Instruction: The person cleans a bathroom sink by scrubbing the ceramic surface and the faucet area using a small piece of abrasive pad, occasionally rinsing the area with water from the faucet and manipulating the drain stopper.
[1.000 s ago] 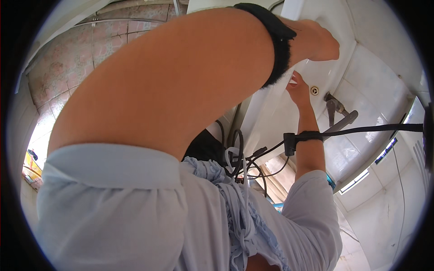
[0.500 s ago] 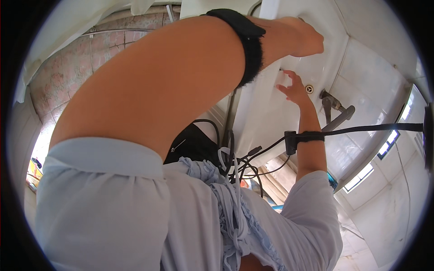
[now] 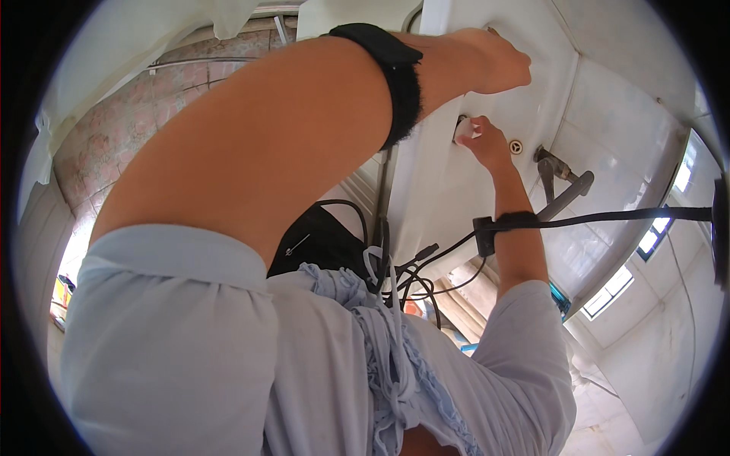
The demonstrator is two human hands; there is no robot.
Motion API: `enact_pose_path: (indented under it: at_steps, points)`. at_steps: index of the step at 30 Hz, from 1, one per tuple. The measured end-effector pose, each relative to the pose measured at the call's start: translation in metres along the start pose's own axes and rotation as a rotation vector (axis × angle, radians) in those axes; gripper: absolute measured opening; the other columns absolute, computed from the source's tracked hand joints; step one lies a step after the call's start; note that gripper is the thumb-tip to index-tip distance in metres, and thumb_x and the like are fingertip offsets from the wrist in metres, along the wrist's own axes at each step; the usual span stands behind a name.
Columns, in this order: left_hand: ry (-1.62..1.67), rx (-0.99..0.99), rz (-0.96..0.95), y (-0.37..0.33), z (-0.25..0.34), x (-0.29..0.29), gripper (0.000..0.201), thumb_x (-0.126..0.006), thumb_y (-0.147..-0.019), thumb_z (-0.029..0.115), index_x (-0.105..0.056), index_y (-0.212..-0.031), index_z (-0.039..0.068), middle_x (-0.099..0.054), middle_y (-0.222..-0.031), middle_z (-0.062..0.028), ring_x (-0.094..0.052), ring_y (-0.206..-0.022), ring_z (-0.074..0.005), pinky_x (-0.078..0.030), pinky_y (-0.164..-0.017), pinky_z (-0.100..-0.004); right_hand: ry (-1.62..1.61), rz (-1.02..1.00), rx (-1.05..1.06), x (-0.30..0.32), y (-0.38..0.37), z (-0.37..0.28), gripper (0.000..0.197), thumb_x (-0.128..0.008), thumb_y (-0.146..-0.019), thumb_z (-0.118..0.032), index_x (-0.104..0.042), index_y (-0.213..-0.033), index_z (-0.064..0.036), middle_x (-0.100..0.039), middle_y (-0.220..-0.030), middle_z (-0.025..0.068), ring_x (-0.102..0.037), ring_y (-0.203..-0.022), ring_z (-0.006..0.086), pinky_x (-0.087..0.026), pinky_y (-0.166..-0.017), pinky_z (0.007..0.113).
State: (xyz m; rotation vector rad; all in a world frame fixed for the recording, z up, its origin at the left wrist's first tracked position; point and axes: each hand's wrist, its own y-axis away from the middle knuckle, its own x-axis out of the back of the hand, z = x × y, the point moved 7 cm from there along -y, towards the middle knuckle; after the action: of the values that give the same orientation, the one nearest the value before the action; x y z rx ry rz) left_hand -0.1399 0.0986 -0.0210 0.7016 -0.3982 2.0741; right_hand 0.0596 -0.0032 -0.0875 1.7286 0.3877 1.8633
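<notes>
Right hand (image 3: 491, 146): thumb and fingertips are drawn together on a small white piece (image 3: 465, 130), located inside the washbasin (image 3: 456, 199) just beside a dark round opening (image 3: 461, 118). Half a second earlier, the same thumb and fingers stood spread apart; the gap is now narrow.

Left hand (image 3: 498, 64): reaches over the basin beyond the right hand, back of the hand toward the camera, fingers bent. Its grip cannot be told; the fingers are hidden. Its pose matches the earlier frame.

Adjacent to the right hand, a round grated fitting (image 3: 516, 147) is set in the basin. Next outward is the metal tap (image 3: 564, 199), its spout angled toward the right forearm.

Each forearm carries a black strap; a black cable (image 3: 623, 217) runs from the right strap (image 3: 518, 220) to the right edge of the view. Further cables tangle near the light-blue garment (image 3: 319, 334). A multicoloured item (image 3: 61, 290) at the far left is too small to read.
</notes>
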Motion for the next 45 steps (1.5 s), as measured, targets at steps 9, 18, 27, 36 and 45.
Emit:
enact_pose_path:
  at_steps: [9, 18, 27, 36, 45]
  points:
    - [-0.078, -0.033, 0.031, -0.006, 0.0, -0.002, 0.02, -0.042, -0.081, 0.005, -0.052, -0.099, 0.007, -0.052, -0.096, -0.0078, -0.054, -0.093, -0.0264, -0.05, -0.07, -0.0372, -0.16, -0.015, -0.272, -0.008, 0.003, 0.019, 0.05, -0.054, -0.079, -0.05, -0.055, -0.088, -0.0004, -0.06, -0.065, 0.0095, -0.061, -0.061, 0.0216, -0.047, -0.059, 0.031]
    - [-0.065, -0.022, 0.041, -0.005, 0.0, -0.001, 0.021, -0.043, -0.081, 0.005, -0.053, -0.099, 0.008, -0.052, -0.098, -0.0066, -0.052, -0.097, -0.0259, -0.05, -0.074, -0.0376, -0.123, -0.233, -0.541, -0.004, -0.002, 0.01, 0.05, -0.052, -0.082, -0.047, -0.053, -0.086, 0.0028, -0.056, -0.064, 0.0099, -0.055, -0.049, 0.0163, -0.048, -0.048, 0.027]
    - [-0.121, -0.033, -0.001, -0.002, 0.001, 0.0, 0.022, -0.044, -0.08, 0.005, -0.053, -0.1, 0.007, -0.051, -0.098, -0.0072, -0.052, -0.099, -0.0263, -0.051, -0.072, -0.0386, -0.398, -0.153, -0.504, -0.009, 0.019, 0.013, 0.057, -0.061, -0.074, -0.05, -0.049, -0.107, -0.0039, -0.056, -0.085, 0.008, -0.057, -0.074, 0.0163, -0.052, -0.056, 0.031]
    - [-0.213, -0.119, 0.125, -0.003, 0.006, 0.001, 0.02, -0.045, -0.081, 0.008, -0.052, -0.1, 0.006, -0.054, -0.085, -0.0084, -0.058, -0.083, -0.0252, -0.051, -0.064, -0.0353, -0.361, -0.108, -0.372, -0.022, 0.001, 0.023, 0.068, -0.074, -0.061, -0.036, -0.043, -0.114, -0.008, -0.057, -0.093, 0.0114, -0.057, -0.075, 0.0183, -0.05, -0.063, 0.029]
    - [0.115, 0.061, 0.056, -0.002, -0.004, 0.003, 0.018, -0.042, -0.083, 0.011, -0.051, -0.098, 0.005, -0.056, -0.086, -0.0105, -0.058, -0.081, -0.0257, -0.05, -0.066, -0.038, -0.473, 0.04, -0.177, -0.024, 0.013, 0.031, 0.067, -0.076, -0.06, -0.022, -0.042, -0.117, -0.0117, -0.052, -0.108, 0.0122, -0.054, -0.089, 0.0208, -0.047, -0.073, 0.032]
